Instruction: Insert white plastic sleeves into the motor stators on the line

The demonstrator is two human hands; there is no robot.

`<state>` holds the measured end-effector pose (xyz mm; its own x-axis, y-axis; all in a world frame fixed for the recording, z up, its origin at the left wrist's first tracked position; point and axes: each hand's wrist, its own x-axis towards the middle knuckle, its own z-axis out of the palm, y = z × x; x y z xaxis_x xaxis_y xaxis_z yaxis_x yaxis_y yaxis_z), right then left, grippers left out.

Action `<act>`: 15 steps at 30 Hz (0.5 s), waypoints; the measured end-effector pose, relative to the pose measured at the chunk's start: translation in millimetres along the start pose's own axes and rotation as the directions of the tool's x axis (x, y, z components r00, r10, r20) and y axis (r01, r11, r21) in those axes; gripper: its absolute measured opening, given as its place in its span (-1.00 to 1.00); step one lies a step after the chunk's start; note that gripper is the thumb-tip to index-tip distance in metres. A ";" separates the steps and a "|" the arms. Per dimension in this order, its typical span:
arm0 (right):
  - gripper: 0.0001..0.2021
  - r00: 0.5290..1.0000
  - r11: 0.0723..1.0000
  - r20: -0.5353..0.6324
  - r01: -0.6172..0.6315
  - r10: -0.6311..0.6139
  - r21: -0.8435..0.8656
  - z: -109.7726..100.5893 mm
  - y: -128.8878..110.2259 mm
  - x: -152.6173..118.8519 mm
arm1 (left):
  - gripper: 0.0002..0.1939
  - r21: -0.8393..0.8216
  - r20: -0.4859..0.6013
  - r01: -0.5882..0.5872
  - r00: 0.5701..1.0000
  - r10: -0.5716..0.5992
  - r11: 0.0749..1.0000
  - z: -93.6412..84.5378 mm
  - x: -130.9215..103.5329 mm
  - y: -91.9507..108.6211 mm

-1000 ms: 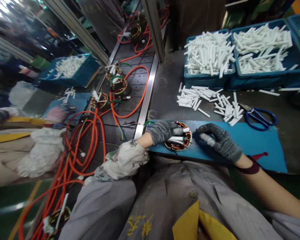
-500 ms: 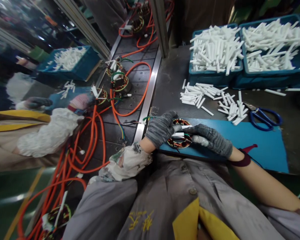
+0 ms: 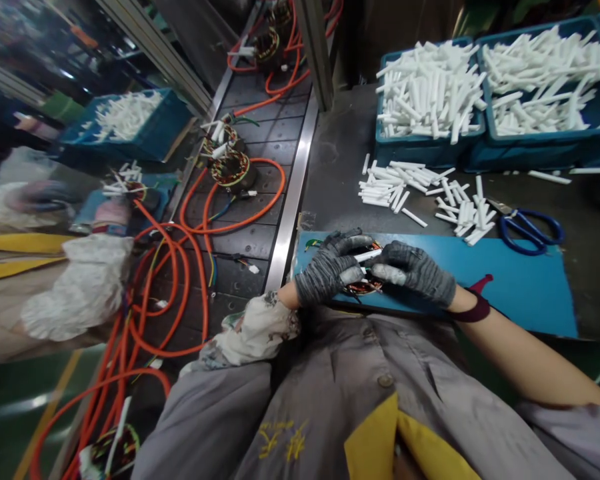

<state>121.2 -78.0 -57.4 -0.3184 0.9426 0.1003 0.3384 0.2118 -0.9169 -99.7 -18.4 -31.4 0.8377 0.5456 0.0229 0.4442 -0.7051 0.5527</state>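
Conveyor of dark slatted plates [image 3: 277, 137] runs past the work surface, and one of its coils has gone since the earlier frames; a wound ring with white tubes and an orange cable [image 3: 143, 195] now sits on the co-worker's blue mat [image 3: 87, 208], near the co-worker's pink-gloved hand [image 3: 113, 215]. Two deep blue plastic tubs [image 3: 430, 143] full of short white tubes stand at the back right. Flat blue mat [image 3: 510, 287] lies in front of the person's body. Over its left part, the left hand in a grey striped knit glove [image 3: 330, 267] and the right hand in a matching glove [image 3: 413, 270] face each other; a second ago the right hand was apart from the work, and now both close in on it. Round copper-wound coil [image 3: 364, 288] lies on the mat between and beneath the fingers, partly covered by them. The left hand is partly open, thumb and fingers apart; the right hand's fingers are bent at the coil, but whether they grip anything cannot be told. Blue-handled scissors [image 3: 530, 233] rest beyond the right hand, beside loose white tubes [image 3: 395, 185]. Slim white tube [image 3: 369, 255] spans the gap between the fingertips.
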 end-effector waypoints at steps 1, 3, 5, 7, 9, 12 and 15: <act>-0.72 1.000 1.000 -0.020 0.008 -0.009 -0.026 1.8 0.6 1.0 | -0.58 -0.003 0.004 0.003 1.000 -0.003 1.000 0.6 0.4 -1.2; -0.70 0.997 0.995 -0.069 0.031 -0.038 -0.096 4.3 1.2 2.8 | -0.57 0.031 0.018 0.012 1.000 -0.013 0.999 1.5 2.6 -2.4; -0.67 0.994 0.985 -0.083 0.058 -0.072 -0.161 4.2 0.8 4.1 | -0.55 0.097 0.057 0.019 0.998 -0.025 0.995 1.3 7.2 -1.9; -0.66 0.995 0.980 -0.051 0.079 -0.089 -0.184 0.9 -0.2 4.1 | -0.54 0.171 0.117 0.003 0.993 -0.023 0.985 -0.9 13.5 0.6; -0.68 0.997 0.985 -0.024 0.068 -0.072 -0.156 -4.4 -0.1 1.6 | -0.52 0.233 0.169 -0.044 0.986 0.004 0.971 -4.8 19.8 5.3; -0.72 0.998 1.000 -0.061 -0.010 0.009 -0.009 -11.7 4.7 -6.4 | -0.47 0.304 0.236 -0.083 0.972 0.009 0.949 -10.5 29.3 15.7; -0.70 0.996 0.976 -0.030 -0.072 0.080 0.204 -14.7 14.2 -14.9 | -0.45 0.331 0.308 -0.094 0.951 -0.013 0.939 -10.5 43.8 26.3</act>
<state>143.7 -85.3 -66.2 -0.2633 0.9639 0.0384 0.1725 0.0862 -0.9812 -54.7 -8.3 -7.1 0.8890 0.3889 -0.2418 0.4433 -0.8633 0.2415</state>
